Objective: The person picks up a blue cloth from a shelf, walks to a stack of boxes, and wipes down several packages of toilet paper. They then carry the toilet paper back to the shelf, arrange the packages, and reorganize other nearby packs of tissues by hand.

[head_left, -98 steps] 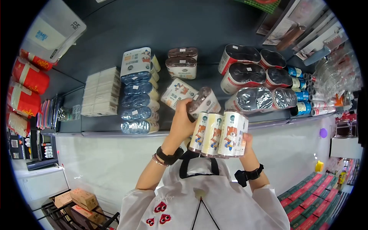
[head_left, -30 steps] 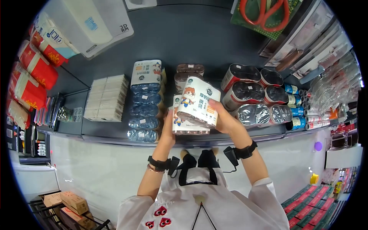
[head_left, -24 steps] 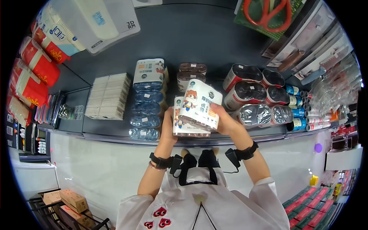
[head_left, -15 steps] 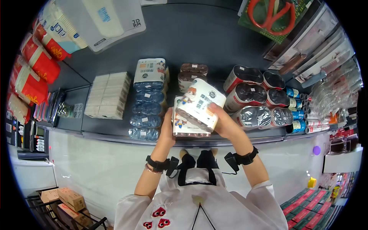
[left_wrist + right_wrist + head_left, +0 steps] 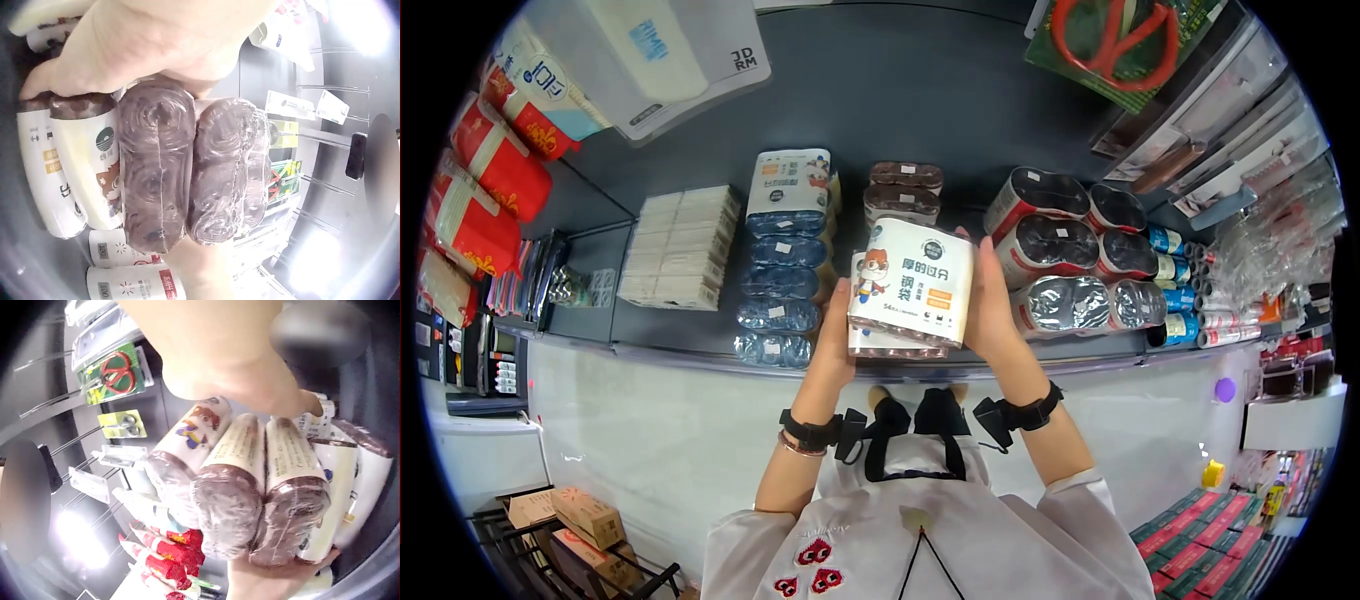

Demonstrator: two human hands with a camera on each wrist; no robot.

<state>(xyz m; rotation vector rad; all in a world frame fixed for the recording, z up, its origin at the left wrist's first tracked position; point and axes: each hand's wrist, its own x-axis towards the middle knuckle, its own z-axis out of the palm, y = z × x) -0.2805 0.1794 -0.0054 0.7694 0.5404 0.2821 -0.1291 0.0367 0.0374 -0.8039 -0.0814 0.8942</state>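
Note:
In the head view, a pack of brown bag rolls (image 5: 920, 275) in a white wrapper with a cartoon bear lies over a second such pack (image 5: 895, 350), whose front edge shows below it. My left hand (image 5: 836, 325) is at the left side of these packs. My right hand (image 5: 992, 310) holds the upper pack by its right side, its thumb near the far corner. In the left wrist view, my left hand (image 5: 156, 44) spans the side of the rolls (image 5: 156, 162). In the right wrist view, my right hand (image 5: 231, 362) curls over the wrapped rolls (image 5: 231, 487).
On the dark shelf stand brown packs (image 5: 905, 198) behind, a row of blue rolls (image 5: 780, 285) and white packets (image 5: 680, 250) on the left. Red-and-black packs (image 5: 1050, 245) stand on the right. Scissors (image 5: 1115, 40) and knives hang above. The shelf edge (image 5: 880, 375) runs in front.
The pack in my right hand has come from near my body onto the other pack. Over the last half second it turned from a slant to nearly square, and my right hand shifted along its side.

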